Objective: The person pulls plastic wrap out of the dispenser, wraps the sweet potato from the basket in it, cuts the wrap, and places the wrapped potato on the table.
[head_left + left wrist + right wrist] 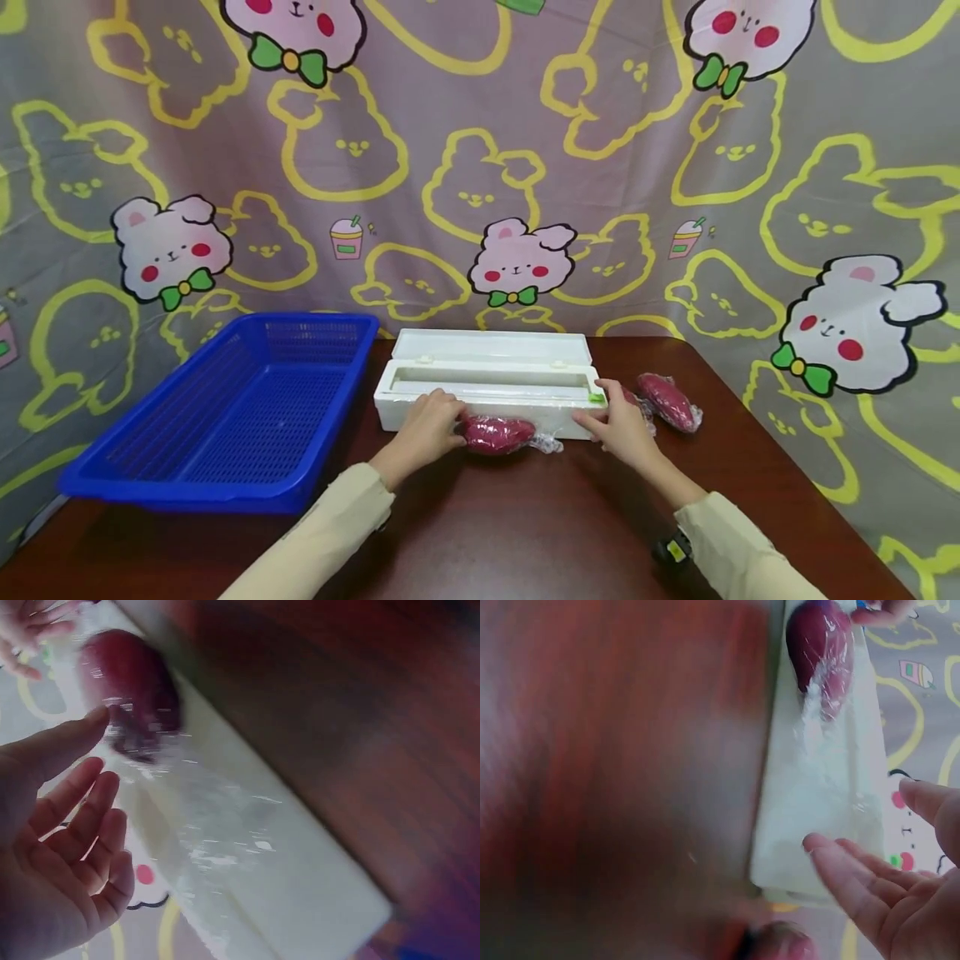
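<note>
A purple-red sweet potato (495, 435) in clear cling film lies against the front of a long white cling film box (487, 408), whose lid stands raised. My left hand (431, 425) is at the sweet potato's left end. In the left wrist view the thumb (90, 724) reaches to its wrapped tip, the other fingers loosely bent. Twisted film (547, 443) trails from its right end. At the box's right front corner is my right hand (622, 425), thumb and fingers spread apart. The right wrist view shows its fingertips (817, 844) over the white box.
On the left stands a blue plastic basket (330, 417) with a mesh bottom. Another film-wrapped sweet potato (667, 402) lies right of the box, with one more partly hidden behind my right hand. A patterned curtain (480, 167) hangs behind the brown table (510, 525).
</note>
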The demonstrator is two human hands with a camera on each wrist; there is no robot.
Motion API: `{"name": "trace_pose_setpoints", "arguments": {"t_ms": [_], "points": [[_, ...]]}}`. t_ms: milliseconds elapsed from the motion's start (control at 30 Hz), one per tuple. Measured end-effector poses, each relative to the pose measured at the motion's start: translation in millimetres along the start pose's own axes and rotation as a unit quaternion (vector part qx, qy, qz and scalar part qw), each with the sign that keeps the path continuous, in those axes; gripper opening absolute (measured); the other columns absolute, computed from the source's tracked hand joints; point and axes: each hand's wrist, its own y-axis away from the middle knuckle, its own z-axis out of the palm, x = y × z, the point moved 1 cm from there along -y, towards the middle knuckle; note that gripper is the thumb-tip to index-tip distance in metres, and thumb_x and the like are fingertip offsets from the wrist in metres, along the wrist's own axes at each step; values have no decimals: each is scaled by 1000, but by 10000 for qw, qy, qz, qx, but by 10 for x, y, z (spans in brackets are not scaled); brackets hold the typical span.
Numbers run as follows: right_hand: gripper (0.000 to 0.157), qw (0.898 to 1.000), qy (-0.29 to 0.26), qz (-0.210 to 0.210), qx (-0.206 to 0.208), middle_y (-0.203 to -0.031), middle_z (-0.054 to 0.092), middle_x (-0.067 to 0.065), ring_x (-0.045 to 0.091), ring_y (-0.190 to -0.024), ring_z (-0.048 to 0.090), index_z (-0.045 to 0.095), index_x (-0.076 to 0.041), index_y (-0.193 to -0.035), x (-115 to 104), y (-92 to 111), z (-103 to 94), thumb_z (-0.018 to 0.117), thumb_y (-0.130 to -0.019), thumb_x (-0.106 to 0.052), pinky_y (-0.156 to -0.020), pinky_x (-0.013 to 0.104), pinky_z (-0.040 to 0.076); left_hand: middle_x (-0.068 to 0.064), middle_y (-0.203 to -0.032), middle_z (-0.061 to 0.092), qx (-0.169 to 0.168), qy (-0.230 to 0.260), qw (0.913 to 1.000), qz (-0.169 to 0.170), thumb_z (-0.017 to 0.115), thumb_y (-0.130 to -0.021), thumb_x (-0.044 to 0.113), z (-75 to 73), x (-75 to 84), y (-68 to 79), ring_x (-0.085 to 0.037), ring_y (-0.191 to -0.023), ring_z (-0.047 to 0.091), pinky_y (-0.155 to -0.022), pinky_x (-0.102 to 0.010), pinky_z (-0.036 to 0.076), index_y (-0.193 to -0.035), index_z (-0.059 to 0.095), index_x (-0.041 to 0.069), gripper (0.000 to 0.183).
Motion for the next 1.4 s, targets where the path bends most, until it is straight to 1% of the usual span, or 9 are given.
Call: {"name": "trace_pose_setpoints", "arguments": {"t_ms": [100,200,400,600,733,867,1100,1267,1400], "points": [[74,9953,-876,415,-56,-84,63,22,27,-50,60,19,-4,-134,44,32,70,67,-80,-19,-39,34,47,1,-68,58,118,170,9997,119,80,-63,22,-38,84,-58,-16,-67,48,-58,-32,37,-72,64,12,21],[78,9801,-1815,793,-99,-95,59,28,31,-51,61,10,-9,-137,81,42,161,65,-82,-15,-38,38,46,2,-69,59,177,382,9990,176,75,-68,21,-78,195,-156,-16,-70,51,-62,-32,40,-74,66,11,15],[79,9511,-2912,1005,222,-89,63,18,23,-44,58,7,-11,-137,108,45,313,64,-82,-8,-36,28,43,3,-71,63,256,742,9967,191,69,-75,18,-94,396,-407,-16,-72,54,-65,-31,43,-73,68,11,7],[71,9445,-2988,996,938,-71,65,8,11,-35,49,15,-4,-132,103,7,399,65,-82,-10,-32,21,34,5,-74,63,-40,1081,9940,134,66,-80,21,-66,577,-672,-15,-75,55,-68,-27,43,-76,69,12,10],[68,9464,-2784,1122,1191,-76,66,14,15,-37,54,17,-3,-130,79,35,420,64,-82,-13,-31,22,37,7,-72,62,-250,1249,9917,142,64,-82,20,13,702,-828,-14,-75,56,-69,-24,43,-75,69,13,12],[74,9514,-2574,1172,1222,-80,65,19,19,-37,56,13,-5,-133,29,47,418,64,-82,-17,-30,25,38,6,-71,62,-188,1414,9896,202,63,-82,18,63,787,-966,-14,-73,57,-67,-22,42,-75,69,12,11],[75,9185,-3463,1527,1147,-64,64,7,11,-30,48,9,-4,-134,82,-15,381,63,-83,-19,-29,19,34,7,-65,58,-142,2383,9711,31,61,-83,15,172,890,-1175,-5,-56,46,-54,-15,37,-73,67,10,13],[67,9182,-3411,1563,1274,-52,59,-1,6,-27,41,12,0,-133,67,-19,357,58,-86,-15,-29,18,30,9,-64,58,-184,2482,9684,-138,62,-82,17,323,961,-1262,-3,-56,45,-53,-15,36,-73,67,10,12],[56,9137,-3354,1581,1661,-49,56,0,4,-27,39,19,2,-126,46,-44,357,54,-83,-6,-29,17,30,6,-70,60,-188,2445,9691,-269,65,-81,21,414,1013,-1304,-5,-62,48,-57,-16,38,-77,68,9,13]]}}
